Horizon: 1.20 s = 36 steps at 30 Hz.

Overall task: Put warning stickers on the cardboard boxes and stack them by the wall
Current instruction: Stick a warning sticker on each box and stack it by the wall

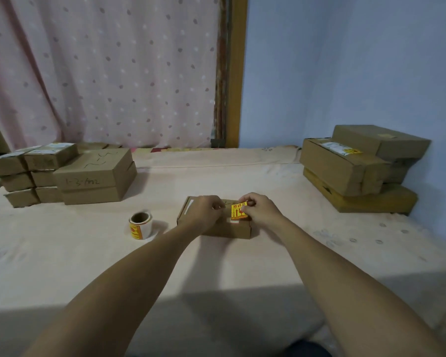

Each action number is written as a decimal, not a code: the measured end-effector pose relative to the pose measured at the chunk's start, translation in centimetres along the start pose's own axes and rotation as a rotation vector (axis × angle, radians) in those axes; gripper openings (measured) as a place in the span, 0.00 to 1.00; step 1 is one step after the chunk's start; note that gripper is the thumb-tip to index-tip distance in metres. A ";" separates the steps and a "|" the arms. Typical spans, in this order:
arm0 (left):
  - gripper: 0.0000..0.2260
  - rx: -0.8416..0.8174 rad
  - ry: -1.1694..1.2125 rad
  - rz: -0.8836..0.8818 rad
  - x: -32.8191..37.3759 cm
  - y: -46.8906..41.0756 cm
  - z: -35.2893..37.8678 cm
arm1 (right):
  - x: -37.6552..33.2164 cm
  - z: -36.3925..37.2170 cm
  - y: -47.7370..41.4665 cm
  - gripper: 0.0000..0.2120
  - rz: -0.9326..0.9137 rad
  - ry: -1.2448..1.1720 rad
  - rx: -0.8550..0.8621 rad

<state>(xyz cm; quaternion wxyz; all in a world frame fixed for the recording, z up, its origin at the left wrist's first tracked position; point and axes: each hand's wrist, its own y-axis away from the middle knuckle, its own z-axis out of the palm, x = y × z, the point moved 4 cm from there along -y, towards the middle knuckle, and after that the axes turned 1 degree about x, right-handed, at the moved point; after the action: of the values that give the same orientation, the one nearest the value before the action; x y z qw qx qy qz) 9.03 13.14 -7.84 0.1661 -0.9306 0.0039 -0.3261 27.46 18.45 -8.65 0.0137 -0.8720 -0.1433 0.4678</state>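
A small cardboard box (227, 229) lies in the middle of the pink-covered surface. On its top sits a yellow warning sticker (238, 211) with red print. My right hand (259, 208) pinches the sticker's right edge with curled fingers. My left hand (206, 210) lies on the box top just left of the sticker, fingers curled at its left edge; whether it pinches the sticker I cannot tell. A roll of warning stickers (140, 225) stands to the left of the box.
A pile of several plain cardboard boxes (70, 173) sits at the back left below the pink curtain (101, 73). A stack of larger boxes (358, 168), one bearing a yellow sticker, stands against the blue wall (345, 60) at the right.
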 end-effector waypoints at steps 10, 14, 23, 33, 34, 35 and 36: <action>0.09 0.040 -0.110 0.127 0.1 -0.9 1.9 | 0.7 1.2 -1.2 0.10 0.018 -0.045 0.031; 0.12 0.038 -0.153 0.154 0.0 -0.9 2.1 | 1.1 1.6 -1.4 0.10 0.005 0.001 0.032; 0.13 -0.018 -0.175 0.157 -0.5 -1.3 2.4 | 2.0 1.3 -1.0 0.09 -0.063 0.300 0.072; 0.14 -0.040 -0.203 0.153 -1.0 -1.3 2.6 | 3.1 2.0 0.2 0.13 0.009 0.042 0.115; 0.15 -0.043 -0.201 0.148 -1.0 -1.3 2.7 | 2.9 2.0 0.2 0.13 0.010 0.059 0.119; 0.15 -0.044 -0.197 0.143 -1.0 -1.3 2.7 | 2.8 1.9 0.2 0.12 0.015 0.069 0.122; 0.15 -0.039 -0.191 0.139 -1.0 -1.2 2.8 | 2.7 1.9 0.2 0.12 0.025 0.059 0.124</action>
<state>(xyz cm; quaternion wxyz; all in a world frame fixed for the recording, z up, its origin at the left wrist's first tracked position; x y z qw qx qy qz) 9.78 15.27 -10.10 0.1698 -0.9579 0.0587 -0.2238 27.35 18.77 -11.88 0.0660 -0.8847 -0.1026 0.4500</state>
